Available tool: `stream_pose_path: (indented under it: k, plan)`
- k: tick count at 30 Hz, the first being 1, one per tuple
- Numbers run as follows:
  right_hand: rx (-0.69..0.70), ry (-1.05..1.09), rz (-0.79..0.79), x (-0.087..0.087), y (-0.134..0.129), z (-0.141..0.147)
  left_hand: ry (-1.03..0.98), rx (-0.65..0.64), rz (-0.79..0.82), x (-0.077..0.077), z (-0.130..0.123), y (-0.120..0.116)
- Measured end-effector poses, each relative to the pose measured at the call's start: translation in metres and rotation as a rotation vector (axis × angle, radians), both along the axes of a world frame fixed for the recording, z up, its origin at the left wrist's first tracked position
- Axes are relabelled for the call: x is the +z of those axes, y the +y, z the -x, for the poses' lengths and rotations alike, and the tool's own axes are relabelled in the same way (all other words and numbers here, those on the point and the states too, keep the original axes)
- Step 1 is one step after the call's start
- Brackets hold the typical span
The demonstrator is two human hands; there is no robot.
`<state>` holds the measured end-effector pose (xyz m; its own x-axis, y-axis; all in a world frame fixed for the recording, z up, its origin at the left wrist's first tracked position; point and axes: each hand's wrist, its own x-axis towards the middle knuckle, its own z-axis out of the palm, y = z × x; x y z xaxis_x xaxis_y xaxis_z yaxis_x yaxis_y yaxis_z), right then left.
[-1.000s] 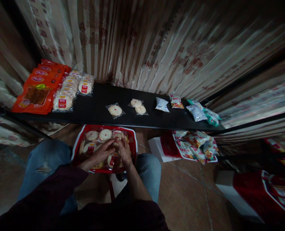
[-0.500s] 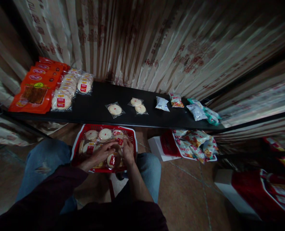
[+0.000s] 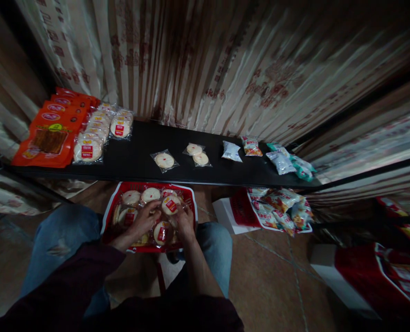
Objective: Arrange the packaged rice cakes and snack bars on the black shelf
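Observation:
Over a red basket (image 3: 104,226) full of wrapped round crackers, both hands are at one cracker packet (image 3: 170,204) with a red label facing up. My right hand (image 3: 184,220) is closed on the packet's right edge. At its left edge is my left hand (image 3: 145,219), fingers bent; whether they grip the wrapper is too small to tell. More packets (image 3: 162,231) lie in the basket below and around the hands. On the black shelf (image 3: 139,157) in front sit a single cracker packet (image 3: 164,160) and an overlapping pair (image 3: 200,159).
Orange snack bags (image 3: 50,138) and rows of cracker packets (image 3: 87,148) stand at the shelf's left. Small white (image 3: 231,151), red and green bags lie to the right. A second red basket (image 3: 241,212) holds bags. Another basket (image 3: 357,272) stands at lower right.
The labelled packet has come up into clearer view between my hands. My left hand has drawn back slightly to the left, its fingers now more bent. The view has shifted a little.

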<state>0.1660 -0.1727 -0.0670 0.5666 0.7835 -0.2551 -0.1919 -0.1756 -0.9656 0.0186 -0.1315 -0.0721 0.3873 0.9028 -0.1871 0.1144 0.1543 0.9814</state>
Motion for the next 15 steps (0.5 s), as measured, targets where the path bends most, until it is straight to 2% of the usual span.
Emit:
stream_pose_path:
  k: [3,5,11,15]
  plan:
    - [-0.134,0.298,-0.012,0.003,0.000,0.004,0.001,0.087,0.066,-0.001,0.000,0.001]
    - [-0.160,0.392,-0.013,0.007,-0.001,0.006,0.009,0.152,0.101,0.002,0.001,0.000]
    - [-0.132,0.481,0.010,0.015,-0.003,0.011,-0.165,0.141,0.327,0.018,-0.002,-0.009]
    - [-0.099,0.478,0.049,0.017,-0.005,0.014,-0.208,0.211,0.369,0.021,-0.002,-0.008]
